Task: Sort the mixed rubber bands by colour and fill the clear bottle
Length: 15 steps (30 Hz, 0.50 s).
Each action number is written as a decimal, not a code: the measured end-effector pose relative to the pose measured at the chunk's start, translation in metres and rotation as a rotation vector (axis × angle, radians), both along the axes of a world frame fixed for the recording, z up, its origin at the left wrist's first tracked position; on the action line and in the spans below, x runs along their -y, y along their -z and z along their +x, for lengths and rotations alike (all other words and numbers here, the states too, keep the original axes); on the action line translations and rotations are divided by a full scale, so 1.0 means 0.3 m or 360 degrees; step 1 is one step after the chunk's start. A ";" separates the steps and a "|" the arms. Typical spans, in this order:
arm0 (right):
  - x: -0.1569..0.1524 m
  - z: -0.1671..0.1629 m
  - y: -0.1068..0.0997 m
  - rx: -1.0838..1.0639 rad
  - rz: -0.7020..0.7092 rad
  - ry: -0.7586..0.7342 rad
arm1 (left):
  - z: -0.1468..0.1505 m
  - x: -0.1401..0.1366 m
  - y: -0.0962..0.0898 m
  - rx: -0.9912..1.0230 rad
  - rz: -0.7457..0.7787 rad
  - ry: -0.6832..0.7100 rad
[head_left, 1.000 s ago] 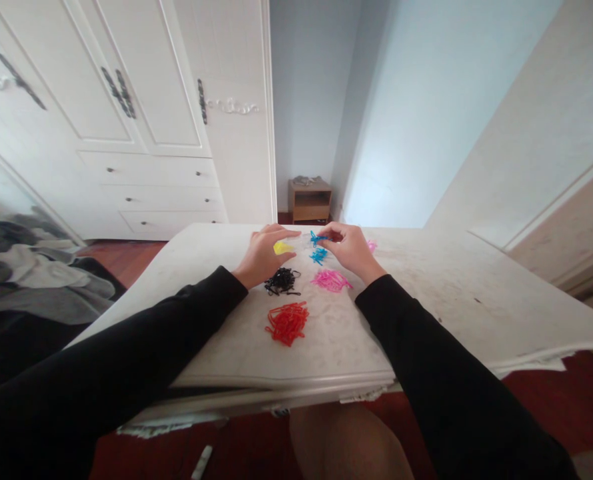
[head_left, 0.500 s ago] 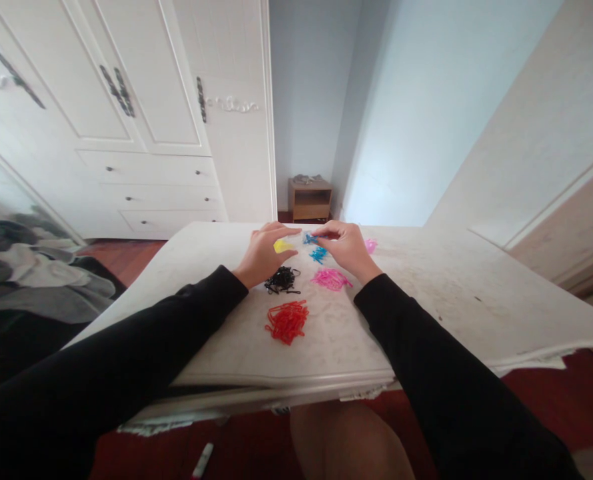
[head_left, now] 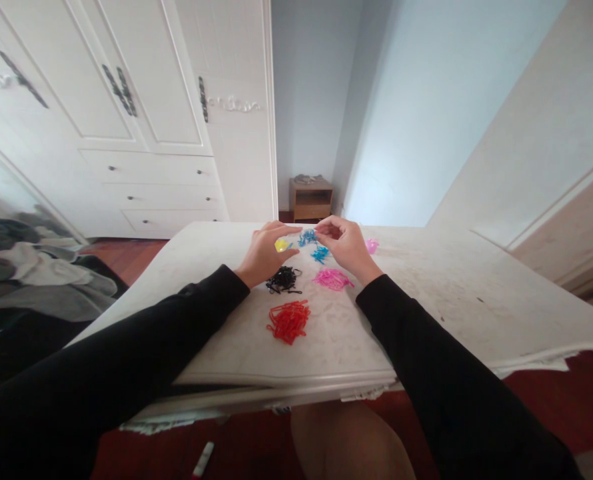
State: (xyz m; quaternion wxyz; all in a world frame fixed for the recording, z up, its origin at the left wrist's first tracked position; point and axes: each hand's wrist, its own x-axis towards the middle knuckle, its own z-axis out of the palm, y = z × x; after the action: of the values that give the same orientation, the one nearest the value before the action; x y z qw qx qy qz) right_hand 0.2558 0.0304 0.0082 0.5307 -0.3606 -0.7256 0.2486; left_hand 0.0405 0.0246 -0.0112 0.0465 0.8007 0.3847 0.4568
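My left hand is over the far part of the table, its thumb and fingers apart in a C shape. Past that gap shows a yellow item, with a small blue bit beside it. My right hand has thumb and forefinger close together at the edge of a loose cluster of small blue pieces. What they pinch, if anything, is too small to make out. A second blue pile lies just below these fingers. Nearer me are piles of black loop-shaped pieces, pink pieces and slim red loops.
Beyond my right hand is a pink item, partly hidden. The pieces lie on a white, stained table. A white wardrobe and a small wooden nightstand stand behind it. Clothes are heaped at the left.
My right fingertips have drawn slightly right, off the upper blue cluster, which now shows more widely spread. My left hand has barely moved.
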 end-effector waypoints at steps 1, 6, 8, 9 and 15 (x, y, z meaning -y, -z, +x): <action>0.002 -0.002 0.000 -0.0035 -0.0029 -0.0009 | 0.000 0.001 0.000 0.0000 -0.0005 -0.0001; 0.014 -0.010 -0.006 0.0015 0.0011 0.0004 | 0.004 0.008 -0.005 0.0020 -0.0003 0.0004; 0.017 -0.014 -0.009 0.0045 0.0041 0.0002 | 0.006 0.010 -0.006 0.0026 0.0000 0.0003; 0.018 -0.016 -0.009 0.0041 0.0052 -0.0006 | 0.007 0.011 -0.006 0.0022 -0.0002 -0.0004; 0.018 -0.022 -0.009 -0.0119 0.0066 0.0036 | 0.009 0.020 -0.011 -0.0028 0.0009 -0.0004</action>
State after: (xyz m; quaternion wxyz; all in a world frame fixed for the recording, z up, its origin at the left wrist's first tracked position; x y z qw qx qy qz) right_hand 0.2491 0.0249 0.0109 0.5677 -0.3481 -0.7062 0.2407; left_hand 0.0432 0.0186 -0.0078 0.0403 0.8043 0.3849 0.4509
